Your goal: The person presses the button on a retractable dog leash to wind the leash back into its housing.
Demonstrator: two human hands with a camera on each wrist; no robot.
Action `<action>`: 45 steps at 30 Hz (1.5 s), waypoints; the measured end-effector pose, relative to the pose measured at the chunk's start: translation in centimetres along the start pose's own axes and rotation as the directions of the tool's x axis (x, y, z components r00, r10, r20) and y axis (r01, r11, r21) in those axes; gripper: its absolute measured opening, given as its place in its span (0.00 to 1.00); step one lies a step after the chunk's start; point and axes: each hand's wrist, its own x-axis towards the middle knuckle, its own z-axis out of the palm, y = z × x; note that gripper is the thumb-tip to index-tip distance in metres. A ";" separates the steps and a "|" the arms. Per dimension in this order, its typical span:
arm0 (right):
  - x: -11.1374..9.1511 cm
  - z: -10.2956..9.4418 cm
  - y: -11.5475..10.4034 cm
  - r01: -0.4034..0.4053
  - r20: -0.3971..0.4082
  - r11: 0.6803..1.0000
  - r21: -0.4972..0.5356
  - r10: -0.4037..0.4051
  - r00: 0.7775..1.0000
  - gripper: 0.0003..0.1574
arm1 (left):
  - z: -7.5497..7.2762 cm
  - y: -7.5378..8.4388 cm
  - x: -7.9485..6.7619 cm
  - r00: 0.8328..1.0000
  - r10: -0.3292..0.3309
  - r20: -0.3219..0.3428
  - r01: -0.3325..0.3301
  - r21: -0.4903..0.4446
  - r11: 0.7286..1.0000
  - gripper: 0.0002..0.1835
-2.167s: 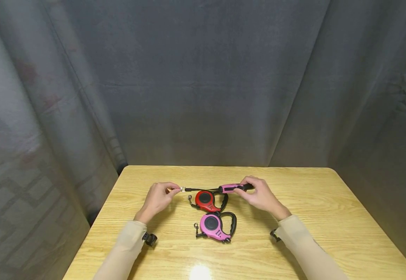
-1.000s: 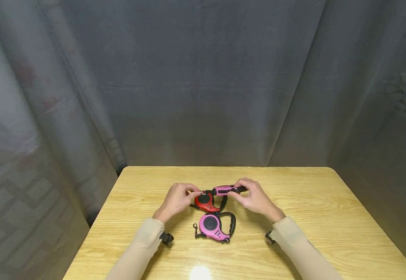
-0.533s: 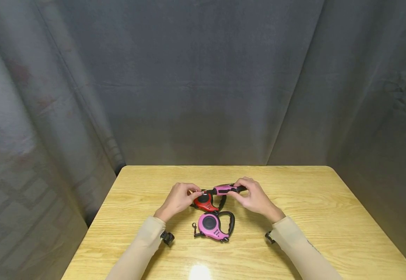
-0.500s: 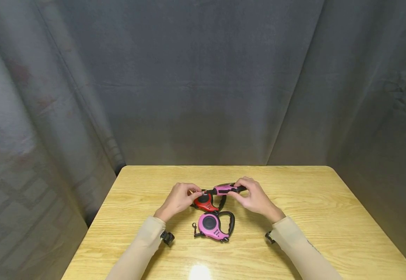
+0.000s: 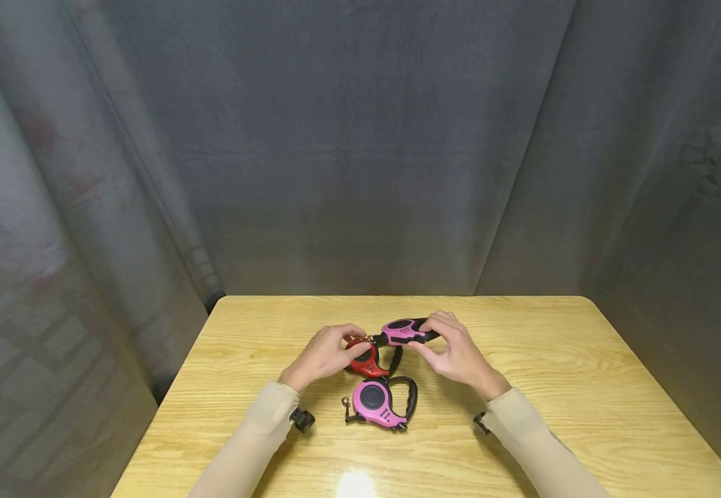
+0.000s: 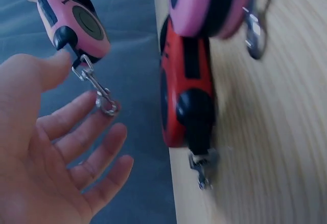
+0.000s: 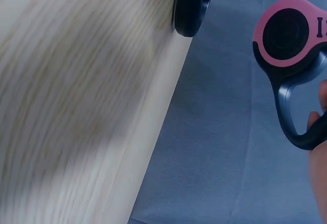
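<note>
In the head view my right hand [image 5: 456, 349] grips a pink and black retractable dog leash [image 5: 393, 333] by its handle side, lifted above the table. The leash's metal clip [image 6: 94, 81] hangs from its nozzle and lies against the fingers of my left hand [image 5: 328, 354]. Those fingers are spread and loosely bent, with the thumb apart from the clip. A red retractable leash [image 5: 370, 366] lies on the table just below my left fingertips, partly covered by them. Nearer me lies a second pink leash [image 5: 377, 400], its black handle to the right.
A wooden table [image 5: 553, 387] carries the leashes. The second pink leash's small clip [image 5: 345, 401] lies at its left. Grey curtains [image 5: 360, 152] hang behind the table and at its sides.
The leash's cord has drawn in as my left hand moved right toward the casing. My left fingers have loosened from the clip, and the held leash has turned to show its flat face.
</note>
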 end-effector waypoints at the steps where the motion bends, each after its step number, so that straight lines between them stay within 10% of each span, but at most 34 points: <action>1: 0.0 0.0 0.0 0.009 -0.002 1.000 0.000 -0.009 1.000 0.13 | 0.0 0.2 0.1 1.000 -0.003 0.011 0.003 -0.018 1.000 0.26; 18: -0.4 -0.1 -0.4 0.010 -0.027 0.999 0.036 -0.009 1.000 0.24 | 1.6 2.1 2.9 0.992 0.049 0.115 -0.012 -0.300 0.954 0.32; 27: -1.1 -0.7 -0.4 -0.209 -0.051 0.978 0.014 0.209 0.977 0.20 | 2.3 2.6 2.9 0.997 -0.003 0.075 0.026 -0.308 0.951 0.31; 32: -1.1 -1.0 -0.6 -0.395 -0.020 0.919 -0.002 0.394 0.919 0.40 | 2.5 2.6 3.0 0.999 -0.035 0.022 0.040 -0.298 0.954 0.33; 38: -0.8 -1.9 -0.3 -0.617 0.123 0.786 0.049 0.608 0.784 0.62 | 2.9 2.8 3.8 0.998 -0.053 -0.026 0.045 -0.249 0.967 0.34; 45: -0.9 -3.0 1.5 -0.697 0.301 0.716 0.029 0.659 0.689 0.68 | 3.4 3.5 4.9 0.992 -0.043 0.115 0.065 -0.194 0.979 0.32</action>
